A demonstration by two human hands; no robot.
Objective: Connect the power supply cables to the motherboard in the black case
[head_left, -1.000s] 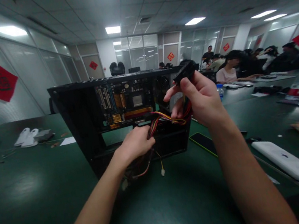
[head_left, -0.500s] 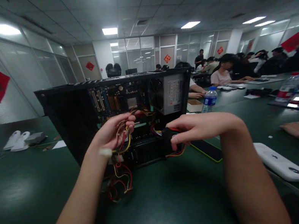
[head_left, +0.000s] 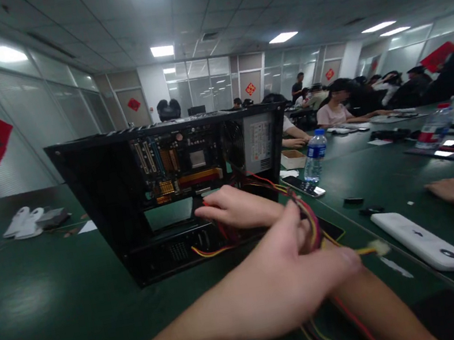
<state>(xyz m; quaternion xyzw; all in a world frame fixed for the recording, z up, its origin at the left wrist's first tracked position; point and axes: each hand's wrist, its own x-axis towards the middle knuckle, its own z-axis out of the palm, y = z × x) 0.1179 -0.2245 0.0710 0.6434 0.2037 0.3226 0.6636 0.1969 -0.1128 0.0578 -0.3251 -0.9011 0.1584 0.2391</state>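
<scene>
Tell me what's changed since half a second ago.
The left hand has swung right, across the right forearm, carrying power cables. The right hand has moved left, in front of the computer case; the black connector it held no longer shows. The case stays upright and open-sided.

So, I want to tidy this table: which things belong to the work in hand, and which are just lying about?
Likely in the job:
open computer case
power supply
cables in the left hand

Seemingly just lying about:
blue-capped bottle
red-capped bottle
white device
</scene>
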